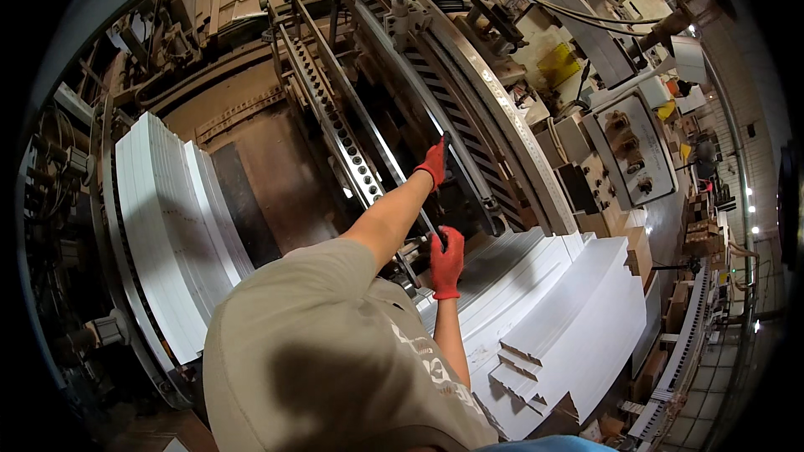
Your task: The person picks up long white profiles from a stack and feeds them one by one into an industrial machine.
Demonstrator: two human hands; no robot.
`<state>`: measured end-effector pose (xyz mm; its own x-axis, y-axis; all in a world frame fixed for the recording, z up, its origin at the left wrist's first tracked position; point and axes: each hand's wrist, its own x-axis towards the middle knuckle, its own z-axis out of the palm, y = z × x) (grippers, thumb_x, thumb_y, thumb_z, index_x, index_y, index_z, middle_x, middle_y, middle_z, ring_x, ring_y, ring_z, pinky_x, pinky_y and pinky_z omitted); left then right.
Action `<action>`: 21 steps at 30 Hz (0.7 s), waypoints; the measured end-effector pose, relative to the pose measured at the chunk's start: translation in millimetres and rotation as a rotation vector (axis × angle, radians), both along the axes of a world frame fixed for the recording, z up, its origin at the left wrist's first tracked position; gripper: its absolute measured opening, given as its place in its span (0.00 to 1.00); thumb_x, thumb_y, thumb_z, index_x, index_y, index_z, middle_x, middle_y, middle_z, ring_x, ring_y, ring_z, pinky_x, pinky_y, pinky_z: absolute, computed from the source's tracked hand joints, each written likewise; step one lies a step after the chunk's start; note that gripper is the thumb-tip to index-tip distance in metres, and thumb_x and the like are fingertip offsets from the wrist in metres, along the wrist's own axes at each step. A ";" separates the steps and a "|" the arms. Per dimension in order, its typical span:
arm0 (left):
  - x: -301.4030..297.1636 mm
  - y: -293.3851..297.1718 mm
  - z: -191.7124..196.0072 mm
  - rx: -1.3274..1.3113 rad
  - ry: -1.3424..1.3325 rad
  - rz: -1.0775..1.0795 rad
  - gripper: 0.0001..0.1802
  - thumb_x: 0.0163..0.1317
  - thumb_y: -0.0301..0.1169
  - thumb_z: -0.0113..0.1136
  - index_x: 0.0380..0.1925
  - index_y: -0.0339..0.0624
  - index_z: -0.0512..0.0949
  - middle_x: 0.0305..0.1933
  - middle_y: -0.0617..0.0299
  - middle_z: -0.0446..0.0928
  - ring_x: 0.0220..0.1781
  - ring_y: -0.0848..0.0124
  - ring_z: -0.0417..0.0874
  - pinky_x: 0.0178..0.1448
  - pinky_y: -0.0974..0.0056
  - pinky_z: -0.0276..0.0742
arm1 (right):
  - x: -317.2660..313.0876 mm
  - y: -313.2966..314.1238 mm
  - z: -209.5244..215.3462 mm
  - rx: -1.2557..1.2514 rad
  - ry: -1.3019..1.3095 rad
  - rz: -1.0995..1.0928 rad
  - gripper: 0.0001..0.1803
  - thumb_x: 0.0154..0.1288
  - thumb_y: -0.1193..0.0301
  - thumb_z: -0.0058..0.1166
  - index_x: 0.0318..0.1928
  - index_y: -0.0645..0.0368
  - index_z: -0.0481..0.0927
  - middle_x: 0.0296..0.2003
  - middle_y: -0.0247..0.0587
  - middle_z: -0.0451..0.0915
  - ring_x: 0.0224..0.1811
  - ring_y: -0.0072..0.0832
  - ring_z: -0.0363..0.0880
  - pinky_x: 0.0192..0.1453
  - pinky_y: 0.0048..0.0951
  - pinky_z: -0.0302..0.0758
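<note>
Both of my hands wear red gloves with dark patches. My left hand (433, 164) reaches forward into the machine, its fingers curled against a long shiny metal bar (405, 86). Closer to my body, my right hand (447, 266) is closed in a fist near the lower end of a narrow metal rail (362, 106). Something dark shows at its fingers; I cannot make out whether it is a handle or the glove's palm. Left of my left arm runs a perforated metal strip (333, 130) with a row of round dark holes.
White sheets or panels stand stacked at the left (163, 218). Another pile of white panels (578, 301) lies at the right, some with notched edges. A black-and-silver striped belt (461, 117) and a heavy beam (502, 100) cross the machine. A control box (632, 146) stands at the right.
</note>
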<state>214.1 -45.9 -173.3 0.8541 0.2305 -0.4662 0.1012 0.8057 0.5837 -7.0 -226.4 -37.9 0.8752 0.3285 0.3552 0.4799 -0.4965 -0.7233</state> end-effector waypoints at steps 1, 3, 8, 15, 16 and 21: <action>-1.2 0.6 0.9 -0.009 -0.012 0.021 0.43 0.57 0.68 0.56 0.65 0.53 0.67 0.52 0.53 0.69 0.51 0.52 0.70 0.58 0.39 0.65 | 4.7 -0.1 -1.5 0.111 0.036 -0.021 0.13 0.65 0.70 0.58 0.48 0.60 0.77 0.47 0.44 0.77 0.51 0.38 0.75 0.50 0.38 0.75; -3.0 3.5 5.9 0.091 -0.012 -0.102 0.37 0.59 0.67 0.52 0.56 0.50 0.71 0.47 0.54 0.72 0.46 0.53 0.72 0.56 0.40 0.68 | 15.9 -2.2 -3.4 0.178 0.076 -0.065 0.10 0.70 0.73 0.51 0.49 0.63 0.76 0.54 0.49 0.72 0.60 0.39 0.69 0.58 0.37 0.73; -13.7 4.3 37.2 0.028 0.234 0.000 0.28 0.63 0.62 0.52 0.43 0.49 0.76 0.32 0.60 0.73 0.30 0.58 0.73 0.38 0.48 0.75 | 54.1 1.7 -5.6 0.467 0.376 -0.132 0.13 0.75 0.68 0.45 0.51 0.65 0.73 0.61 0.49 0.65 0.64 0.38 0.65 0.59 0.34 0.74; -52.7 -20.1 87.6 0.049 0.137 0.016 0.25 0.56 0.60 0.59 0.38 0.52 0.74 0.33 0.65 0.69 0.30 0.70 0.70 0.31 0.60 0.67 | 89.7 26.0 -2.1 0.644 0.351 -0.120 0.15 0.76 0.64 0.42 0.47 0.66 0.70 0.48 0.44 0.66 0.51 0.31 0.67 0.50 0.30 0.73; -57.4 -22.8 91.1 0.035 0.136 0.006 0.27 0.55 0.62 0.59 0.38 0.52 0.74 0.33 0.65 0.69 0.30 0.69 0.69 0.32 0.59 0.67 | 90.8 29.0 -0.7 0.667 0.372 -0.108 0.15 0.76 0.64 0.42 0.47 0.66 0.70 0.48 0.43 0.66 0.51 0.31 0.67 0.49 0.30 0.73; -66.1 -40.0 97.5 -0.026 0.048 -0.039 0.29 0.56 0.65 0.58 0.40 0.53 0.76 0.34 0.62 0.73 0.32 0.65 0.72 0.42 0.54 0.70 | 68.4 29.3 11.9 0.755 0.549 -0.097 0.13 0.73 0.59 0.43 0.44 0.55 0.72 0.38 0.32 0.72 0.35 0.21 0.73 0.37 0.24 0.71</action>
<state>148.0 -85.9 -75.8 0.8385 0.1848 -0.5125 0.1605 0.8152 0.5565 61.4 -197.1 -25.9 0.9950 0.0962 -0.0265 -0.0433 0.1768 -0.9833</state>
